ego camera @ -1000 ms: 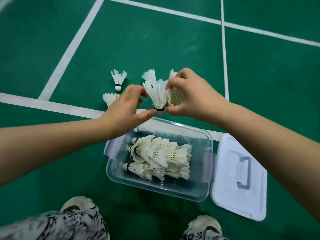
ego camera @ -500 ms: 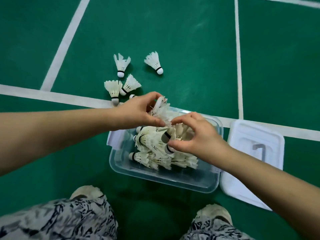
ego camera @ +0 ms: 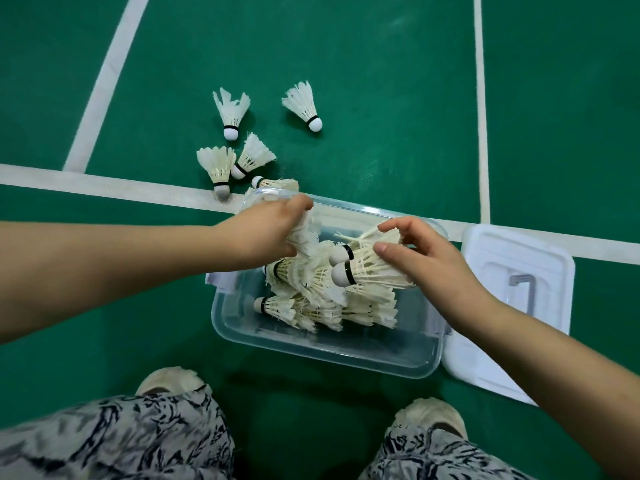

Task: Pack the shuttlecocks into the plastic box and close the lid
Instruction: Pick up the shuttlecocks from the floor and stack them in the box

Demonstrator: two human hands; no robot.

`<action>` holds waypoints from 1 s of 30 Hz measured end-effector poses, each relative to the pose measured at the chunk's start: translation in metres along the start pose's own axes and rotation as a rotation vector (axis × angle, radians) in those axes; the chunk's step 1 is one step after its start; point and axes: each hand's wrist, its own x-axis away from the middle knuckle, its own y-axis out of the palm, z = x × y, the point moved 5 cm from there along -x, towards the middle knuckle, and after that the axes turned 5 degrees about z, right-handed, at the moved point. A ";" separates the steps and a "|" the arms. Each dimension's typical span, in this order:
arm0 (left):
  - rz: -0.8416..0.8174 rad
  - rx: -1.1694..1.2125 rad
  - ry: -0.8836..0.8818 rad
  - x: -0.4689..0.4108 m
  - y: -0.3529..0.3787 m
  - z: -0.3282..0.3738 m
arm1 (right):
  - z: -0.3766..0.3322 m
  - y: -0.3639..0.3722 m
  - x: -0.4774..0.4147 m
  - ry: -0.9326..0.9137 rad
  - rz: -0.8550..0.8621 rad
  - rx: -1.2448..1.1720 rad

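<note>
Clear plastic box (ego camera: 322, 351) on the green court floor (ego camera: 381, 98), its far rim on a white line (ego camera: 104, 187); open floor lies beyond. The lid (ego camera: 485, 368) rests just right of the box. Left hand (ego camera: 266, 233) is clamped on shuttlecock feathers over the box's far-left corner; right hand (ego camera: 422, 258) grips 2 stacked shuttlecocks (ego camera: 367, 268) above the packed pile. 5 loose shuttlecocks (ego camera: 232, 112) lie beyond. No writing is legible.
</note>
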 end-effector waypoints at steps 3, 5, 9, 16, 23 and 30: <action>-0.011 -0.080 0.002 -0.001 0.010 0.000 | 0.003 0.009 0.000 0.061 -0.048 -0.054; -0.007 -0.124 0.011 -0.001 0.015 -0.003 | 0.005 0.015 -0.002 0.090 -0.063 -0.062; -0.039 -0.215 0.023 -0.003 0.021 -0.006 | 0.009 0.024 -0.009 0.139 -0.069 -0.093; -0.149 -0.248 -0.040 -0.014 0.026 -0.006 | 0.006 0.026 -0.014 0.144 -0.044 -0.166; -0.233 -0.300 -0.047 -0.014 0.025 -0.004 | 0.009 0.021 -0.012 0.155 -0.007 -0.262; -0.218 -0.319 -0.010 -0.015 0.008 -0.002 | 0.012 0.021 -0.012 0.162 -0.017 -0.298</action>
